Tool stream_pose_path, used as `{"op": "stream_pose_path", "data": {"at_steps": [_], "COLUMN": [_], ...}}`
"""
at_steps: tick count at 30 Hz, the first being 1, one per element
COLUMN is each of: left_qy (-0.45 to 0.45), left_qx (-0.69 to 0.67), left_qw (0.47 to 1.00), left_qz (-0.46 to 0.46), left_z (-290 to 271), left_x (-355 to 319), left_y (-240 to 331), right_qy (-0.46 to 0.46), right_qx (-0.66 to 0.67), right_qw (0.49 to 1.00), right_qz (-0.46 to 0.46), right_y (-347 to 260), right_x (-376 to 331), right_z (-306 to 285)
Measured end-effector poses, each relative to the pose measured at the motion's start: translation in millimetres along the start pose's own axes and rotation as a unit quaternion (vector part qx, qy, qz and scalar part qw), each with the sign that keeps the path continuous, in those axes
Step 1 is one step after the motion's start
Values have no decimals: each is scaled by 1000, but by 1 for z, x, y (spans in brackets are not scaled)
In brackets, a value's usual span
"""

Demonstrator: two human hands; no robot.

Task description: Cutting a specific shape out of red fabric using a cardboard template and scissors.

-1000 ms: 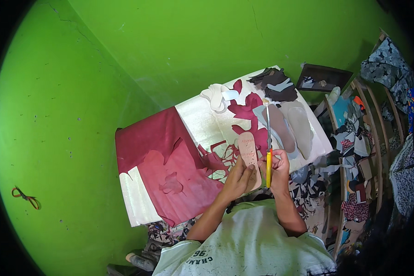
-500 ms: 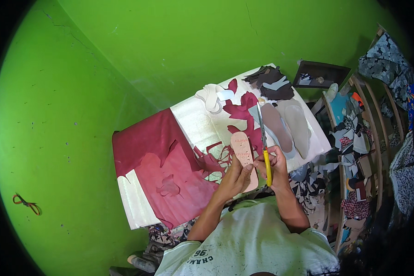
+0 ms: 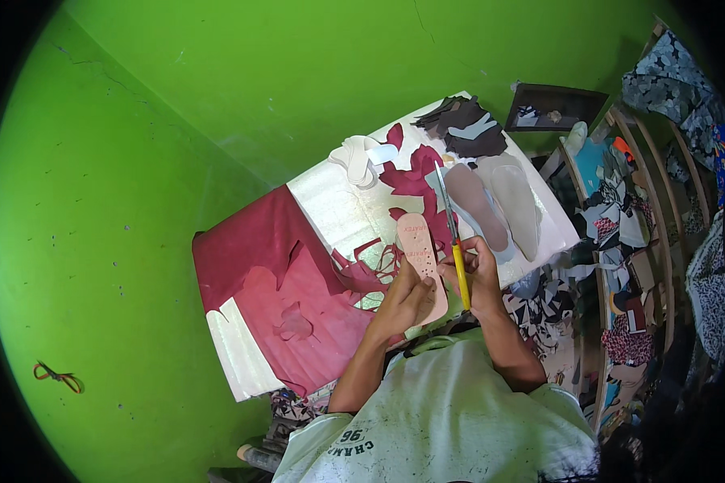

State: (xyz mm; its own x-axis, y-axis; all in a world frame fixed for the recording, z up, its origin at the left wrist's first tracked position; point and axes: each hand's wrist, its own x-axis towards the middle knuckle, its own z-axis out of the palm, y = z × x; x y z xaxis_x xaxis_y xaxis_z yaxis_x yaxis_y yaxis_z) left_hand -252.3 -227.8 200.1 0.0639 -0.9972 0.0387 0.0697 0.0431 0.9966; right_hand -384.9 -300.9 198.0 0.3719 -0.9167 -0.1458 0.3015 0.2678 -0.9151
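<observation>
Fingers of my left hand (image 3: 404, 304) are wrapped round a pale pink shoe insole (image 3: 416, 241) with small dark holes and faint red print. My right hand (image 3: 481, 278) grips a pair of scissors (image 3: 461, 276) with yellow handles, seen nearly edge-on. Their long metal blades point up and away from me, above the table. Fingertips of the right hand also reach the insole's right edge. Beyond the insole are dark red cut pieces (image 3: 417, 179), and narrow red offcuts (image 3: 365, 270) lie to its left.
Dark red sheet material (image 3: 246, 229) covers the left of the white table (image 3: 314, 189). Grey-beige sole shapes (image 3: 514, 201), white sole shapes (image 3: 352, 161) and dark offcuts (image 3: 475, 137) lie farther back. Wooden shelving (image 3: 660, 189) with scraps stands at right; a green wall (image 3: 137, 241) at left.
The whole view has shifted slightly. The scissors' blades lean a little more to the left, and both hands keep hold of the insole and scissors.
</observation>
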Motion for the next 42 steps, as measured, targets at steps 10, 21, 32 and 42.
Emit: {"op": "stream_pose_path", "data": {"at_steps": [10, 21, 32, 42], "left_qy": [69, 161, 123, 125], "left_qx": [-216, -128, -222, -174], "left_qw": [973, 978, 963, 976], "left_qz": [-38, 34, 88, 31], "left_z": [-9, -23, -7, 1], "left_x": [2, 18, 29, 24], "left_y": [1, 17, 15, 7], "right_qy": [-50, -240, -261, -278], "right_qx": [45, 36, -97, -124], "right_qw": [998, 969, 960, 943], "right_qz": [3, 35, 19, 133], "right_y": [-9, 17, 25, 28], "right_x": [-5, -35, -42, -48], "right_z": [-2, -32, -43, -53]}}
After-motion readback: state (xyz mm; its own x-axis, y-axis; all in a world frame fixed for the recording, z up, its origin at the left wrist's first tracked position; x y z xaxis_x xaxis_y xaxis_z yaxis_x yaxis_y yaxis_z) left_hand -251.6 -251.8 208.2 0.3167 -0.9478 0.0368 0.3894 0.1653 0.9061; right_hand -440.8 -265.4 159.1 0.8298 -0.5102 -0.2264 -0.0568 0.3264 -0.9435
